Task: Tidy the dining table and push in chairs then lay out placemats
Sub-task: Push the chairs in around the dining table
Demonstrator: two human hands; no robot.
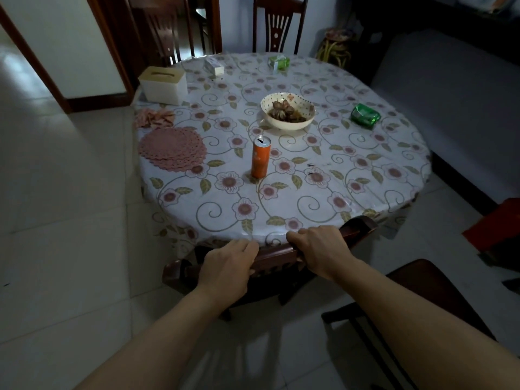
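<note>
Near chair (270,256): top rail against the table (281,198) edge. Left hand (228,266) and right hand (320,249) both curl over the rail, side by side. Stacked pink placemats (172,149) lie far-left of the hands.

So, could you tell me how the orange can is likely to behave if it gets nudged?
The orange can is tall and narrow, so it probably tips easily. Its top looks opened, so it might spill. Once down, its round body would likely roll.
</note>
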